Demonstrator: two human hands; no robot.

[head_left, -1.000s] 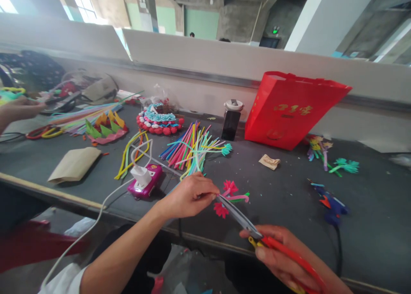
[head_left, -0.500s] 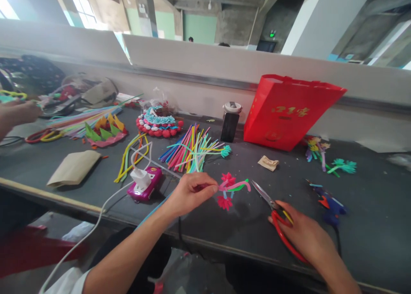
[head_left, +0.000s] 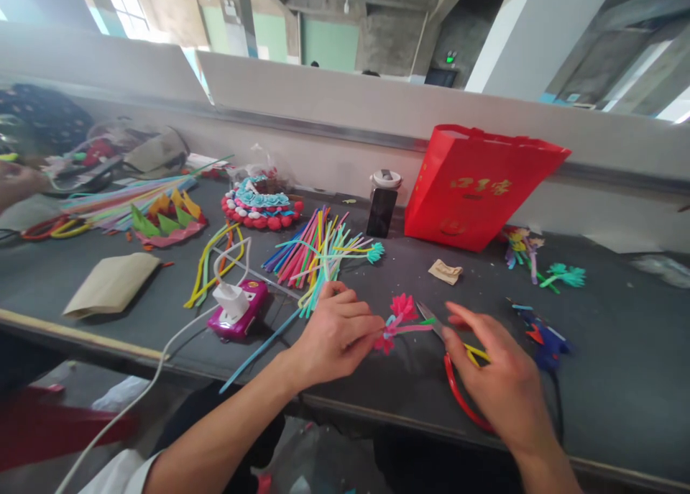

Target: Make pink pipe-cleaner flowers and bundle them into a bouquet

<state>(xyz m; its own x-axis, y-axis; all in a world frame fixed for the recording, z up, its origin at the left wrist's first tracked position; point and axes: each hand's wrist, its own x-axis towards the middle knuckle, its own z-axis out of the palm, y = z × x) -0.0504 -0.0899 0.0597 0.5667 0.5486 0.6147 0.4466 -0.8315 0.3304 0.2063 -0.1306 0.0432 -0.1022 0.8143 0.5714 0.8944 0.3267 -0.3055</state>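
My left hand (head_left: 339, 332) is closed, pinching a pipe-cleaner flower (head_left: 403, 307) by its stem. The piece has pink-red tufted heads, and pink and green stem ends stick out to the right. Red-handled scissors (head_left: 468, 400) with yellow inside the grips lie beneath my right hand (head_left: 493, 357). That hand's thumb and index finger are spread apart over them, and part of the scissors is hidden behind it. The blade tips are close to the stem ends. Behind my left hand is a heap of coloured pipe cleaners (head_left: 307, 246), with a teal tufted flower (head_left: 376, 252) at its right.
A red bag (head_left: 479, 192) stands at the back beside a phone (head_left: 382, 212) leaning on a cup. A blue glue gun (head_left: 547, 336) lies right, near teal flowers (head_left: 566, 275). Left are a purple power block (head_left: 240, 314) with a white cable and a paper packet (head_left: 111, 285). A co-worker's hand (head_left: 19, 185) shows far left.
My right hand has moved left and loosened from the scissors, its fingers now spread. My left hand has shifted slightly right and down with the flower, turning it.
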